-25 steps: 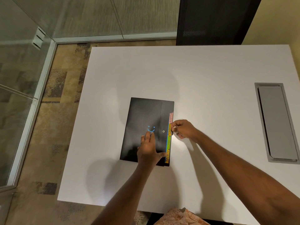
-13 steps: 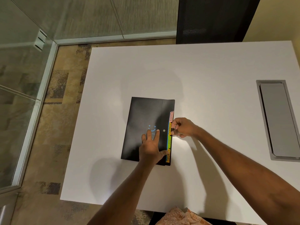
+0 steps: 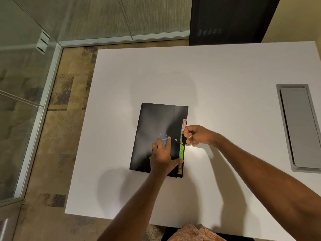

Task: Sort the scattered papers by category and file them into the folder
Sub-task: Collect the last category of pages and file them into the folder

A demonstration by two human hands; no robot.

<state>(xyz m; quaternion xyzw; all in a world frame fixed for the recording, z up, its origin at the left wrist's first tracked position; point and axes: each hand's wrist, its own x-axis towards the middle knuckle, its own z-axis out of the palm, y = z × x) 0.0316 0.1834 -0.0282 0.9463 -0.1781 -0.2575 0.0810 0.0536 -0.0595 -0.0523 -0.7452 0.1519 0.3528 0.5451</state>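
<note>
A black folder (image 3: 156,126) lies flat in the middle of the white table (image 3: 225,70), with a small blue smile mark and a snap button on its cover. Coloured index tabs (image 3: 181,152) stick out along its right edge: pink, orange, green, yellow. My left hand (image 3: 164,157) presses flat on the lower cover, fingers spread, thumb at the tabs. My right hand (image 3: 196,135) pinches a small black closure flap at the folder's right edge, beside the orange tab. No loose papers are in view.
A grey cable-hatch lid (image 3: 300,127) is set into the table at the right. A black chair back (image 3: 229,20) stands behind the far edge. Glass partitions and patterned carpet (image 3: 57,119) lie to the left. Orange patterned fabric (image 3: 192,233) shows at the near edge.
My right hand has closed tighter on the black flap at the folder's edge. My left hand has stayed pressed on the cover. The folder has not shifted.
</note>
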